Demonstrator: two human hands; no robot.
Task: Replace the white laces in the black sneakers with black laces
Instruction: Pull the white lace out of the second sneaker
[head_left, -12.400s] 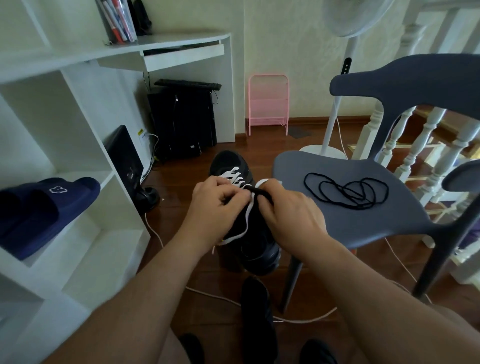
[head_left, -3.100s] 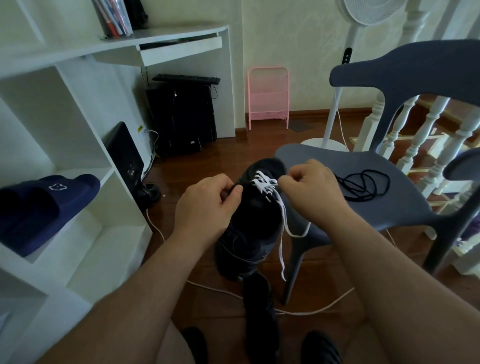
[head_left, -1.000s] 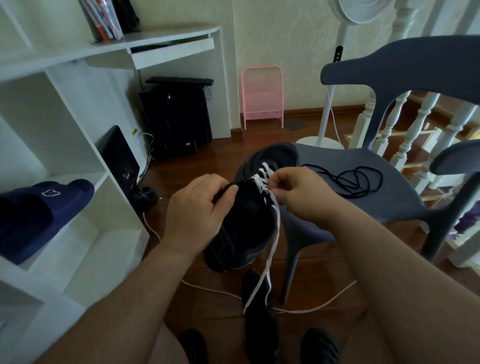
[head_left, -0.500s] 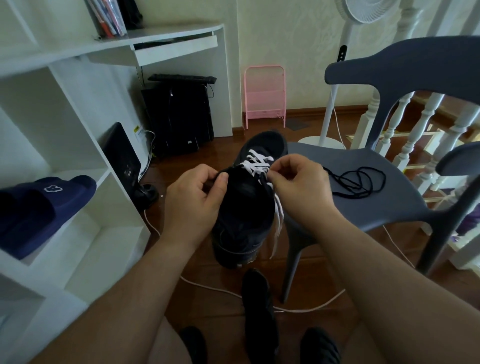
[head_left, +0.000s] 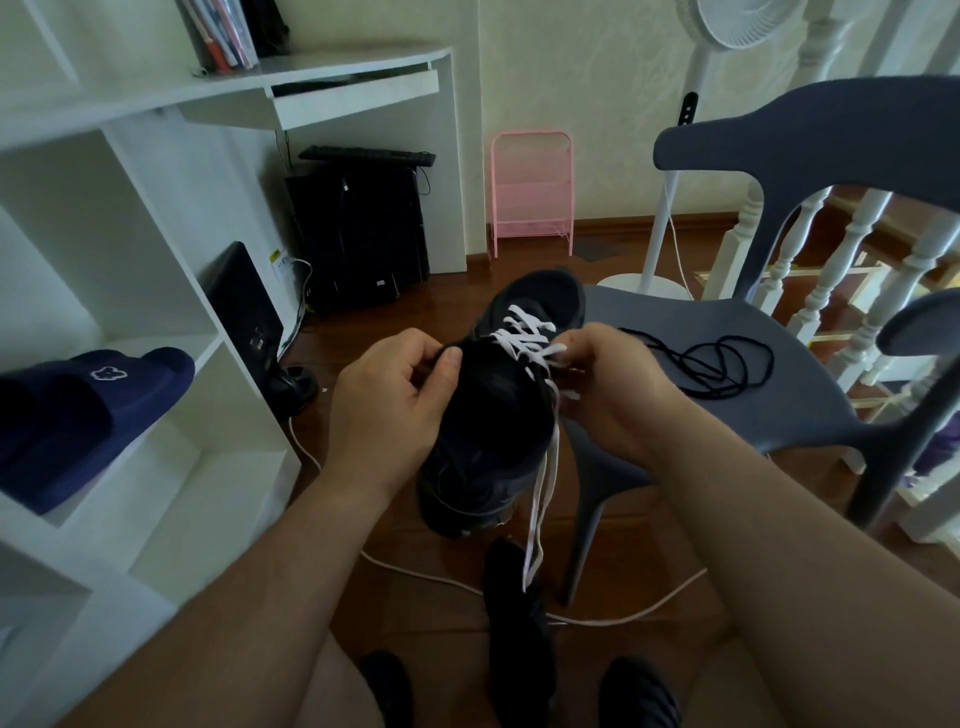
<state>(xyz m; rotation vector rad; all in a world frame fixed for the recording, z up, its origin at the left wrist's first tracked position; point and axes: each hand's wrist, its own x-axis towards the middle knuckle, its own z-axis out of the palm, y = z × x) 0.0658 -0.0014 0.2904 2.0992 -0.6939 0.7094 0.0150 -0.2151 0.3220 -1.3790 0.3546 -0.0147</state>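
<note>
Left hand (head_left: 387, 400): curled round the side of the sneaker, thumb pressed on top near the tongue.
Right hand (head_left: 605, 387): fingers (head_left: 566, 347) bent, pinching the white lace at the crossings.
Sneaker (head_left: 498, 410): black, held up in the air just left of the chair, toe pointing away.
White lace (head_left: 527, 340): threaded in the front rows; loose ends hanging down past the heel.
Black laces (head_left: 711, 366): loose pile on the chair seat, right of the sneaker.
Chair (head_left: 779, 410): grey, right of the sneaker.
Other sneaker (head_left: 514, 618): on the floor, below the held sneaker.
Slipper (head_left: 88, 415): dark blue, on the white shelf, far left of the sneaker.
</note>
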